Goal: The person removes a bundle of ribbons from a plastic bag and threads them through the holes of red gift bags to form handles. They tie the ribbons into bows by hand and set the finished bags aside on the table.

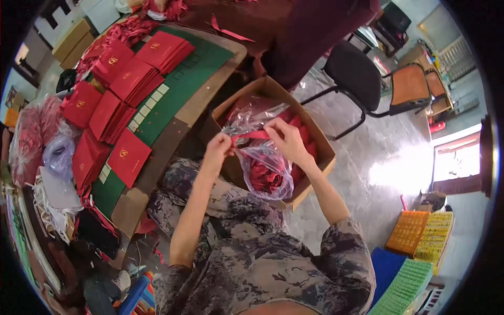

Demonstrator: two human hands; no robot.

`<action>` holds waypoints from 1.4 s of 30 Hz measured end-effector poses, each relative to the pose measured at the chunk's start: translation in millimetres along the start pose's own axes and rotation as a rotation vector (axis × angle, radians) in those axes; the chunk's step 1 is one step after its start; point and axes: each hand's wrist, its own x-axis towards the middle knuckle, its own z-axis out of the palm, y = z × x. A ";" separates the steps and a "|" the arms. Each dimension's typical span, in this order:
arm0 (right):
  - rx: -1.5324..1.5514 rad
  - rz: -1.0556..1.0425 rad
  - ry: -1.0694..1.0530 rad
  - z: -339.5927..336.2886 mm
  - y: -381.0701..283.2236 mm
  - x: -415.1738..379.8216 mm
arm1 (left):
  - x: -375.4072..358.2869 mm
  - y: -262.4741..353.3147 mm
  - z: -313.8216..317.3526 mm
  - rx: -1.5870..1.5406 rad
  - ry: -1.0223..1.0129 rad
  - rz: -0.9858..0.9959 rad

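Between my two hands stretches a red ribbon, at the gathered top of a clear plastic bag. My left hand pinches the ribbon's left end. The right end is between the fingers of my right hand. Inside the bag is a bundle of red material. Beneath both hands stands an open cardboard box, with more red items and loose clear plastic in it. The bag rests at the box's near side, by my lap.
Left of the box, a table with a green mat carries stacks of red envelopes and a row of small pale pieces. Bags of red material lie beyond. A black chair stands at the right; colourful stacks lie lower right.
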 end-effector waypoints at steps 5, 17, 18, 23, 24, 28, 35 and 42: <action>-0.212 -0.103 0.208 11.4 4.6 -22.4 | 6.7 16.5 -27.8 -0.167 0.021 0.022; -0.302 0.081 -0.025 119.7 110.8 -55.9 | 8.3 68.9 -34.1 -0.272 -0.042 0.078; -0.248 0.116 -0.030 115.5 108.9 -52.0 | 9.9 73.5 -34.1 -0.265 -0.040 0.079; -0.003 0.117 0.012 91.5 88.6 -35.6 | 16.5 95.9 -43.4 -0.257 0.059 0.132; 0.003 0.113 0.012 87.3 87.0 -33.6 | 16.9 99.6 -45.1 -0.210 0.075 0.146; 0.317 0.172 0.133 57.3 61.3 3.2 | 17.4 111.7 -47.2 -0.090 0.132 0.198; 0.526 0.139 0.081 26.3 -14.1 74.8 | 20.1 98.9 -6.1 0.486 0.095 0.256; 0.521 0.022 -0.107 76.4 -73.2 77.6 | -13.3 85.0 7.6 0.866 0.217 0.447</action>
